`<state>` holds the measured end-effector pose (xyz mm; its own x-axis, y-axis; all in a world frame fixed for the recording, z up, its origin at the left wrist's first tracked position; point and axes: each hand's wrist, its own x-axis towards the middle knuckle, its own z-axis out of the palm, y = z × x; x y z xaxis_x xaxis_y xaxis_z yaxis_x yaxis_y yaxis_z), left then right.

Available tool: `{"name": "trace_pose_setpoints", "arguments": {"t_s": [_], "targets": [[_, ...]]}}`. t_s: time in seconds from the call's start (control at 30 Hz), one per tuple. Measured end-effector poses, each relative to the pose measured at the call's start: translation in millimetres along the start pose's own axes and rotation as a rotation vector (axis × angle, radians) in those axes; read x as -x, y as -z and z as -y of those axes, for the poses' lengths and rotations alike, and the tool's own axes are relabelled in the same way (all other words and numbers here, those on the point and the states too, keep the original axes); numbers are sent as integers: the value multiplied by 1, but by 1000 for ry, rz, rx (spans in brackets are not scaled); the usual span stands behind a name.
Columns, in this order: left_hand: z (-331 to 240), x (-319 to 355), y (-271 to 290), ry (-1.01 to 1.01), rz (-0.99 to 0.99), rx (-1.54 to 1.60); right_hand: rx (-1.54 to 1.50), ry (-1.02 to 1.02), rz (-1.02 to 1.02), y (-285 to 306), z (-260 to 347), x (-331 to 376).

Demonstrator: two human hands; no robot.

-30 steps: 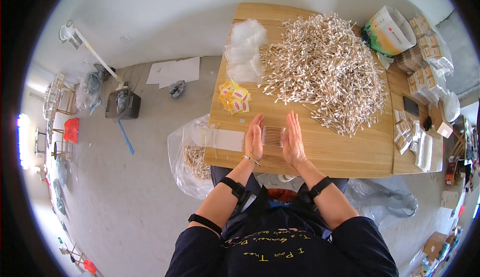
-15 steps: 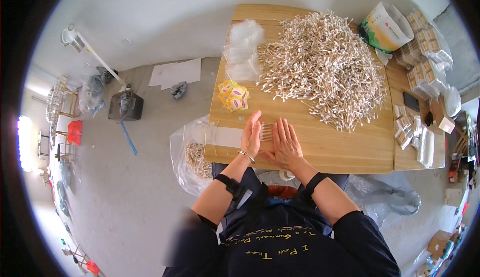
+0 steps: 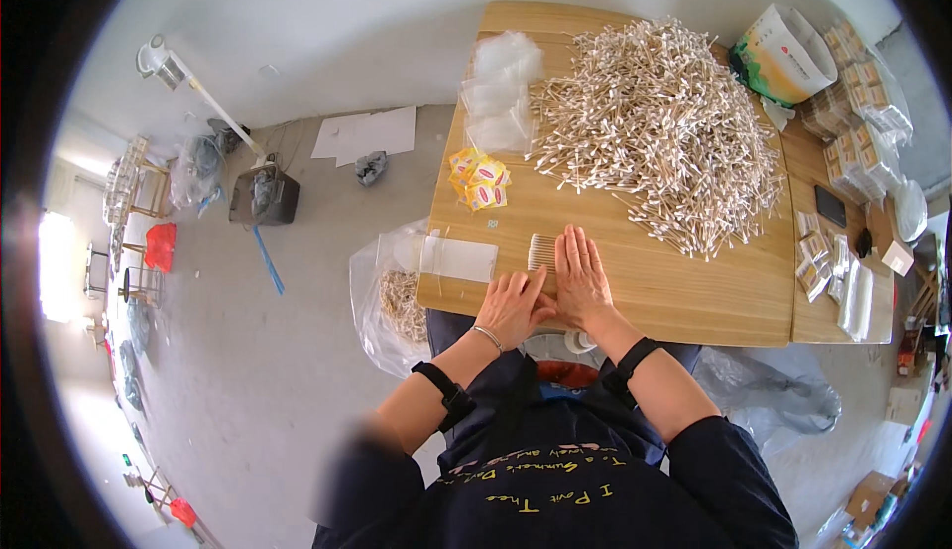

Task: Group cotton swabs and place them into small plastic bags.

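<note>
A neat row of cotton swabs (image 3: 541,251) lies side by side on the wooden table (image 3: 684,296) in front of me. My right hand (image 3: 583,276) stretches out along the row's right side, its fingers straight and close together. At the near end of the row is my left hand (image 3: 513,306), fingers loosely bent and fingertips by the swabs' lower ends; its thumb is near my right hand. Left of the hands lies a white card (image 3: 462,260) with clear plastic at its left side. A large heap of loose swabs (image 3: 654,132) covers the table's far part.
Clear plastic bags (image 3: 501,93) and yellow-and-white labels (image 3: 480,180) lie at the far left. A bucket (image 3: 783,55), stacked packs of swabs (image 3: 861,157) and a dark phone (image 3: 830,206) occupy the right side. A bag of swabs (image 3: 401,303) hangs beside the left edge.
My left hand has moved from the row's left side down to its near end, its fingers now bent. That uncovers the swabs and card. The view has shifted slightly.
</note>
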<state>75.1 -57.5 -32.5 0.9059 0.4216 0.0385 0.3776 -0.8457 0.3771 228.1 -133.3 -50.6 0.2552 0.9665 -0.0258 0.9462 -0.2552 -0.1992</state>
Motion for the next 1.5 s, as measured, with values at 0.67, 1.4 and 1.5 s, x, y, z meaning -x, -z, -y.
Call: {"name": "trace_pose_setpoints", "arguments": {"t_s": [0.67, 1.4, 1.5], "targets": [[-6, -11, 5, 70, 103, -47, 26, 32, -16, -5, -3, 0], [-9, -21, 12, 77, 94, -7, 14, 36, -55, -8, -4, 1], [-5, -21, 8, 68, 76, 0, -15, 40, -41, -5, -1, 1]]}}
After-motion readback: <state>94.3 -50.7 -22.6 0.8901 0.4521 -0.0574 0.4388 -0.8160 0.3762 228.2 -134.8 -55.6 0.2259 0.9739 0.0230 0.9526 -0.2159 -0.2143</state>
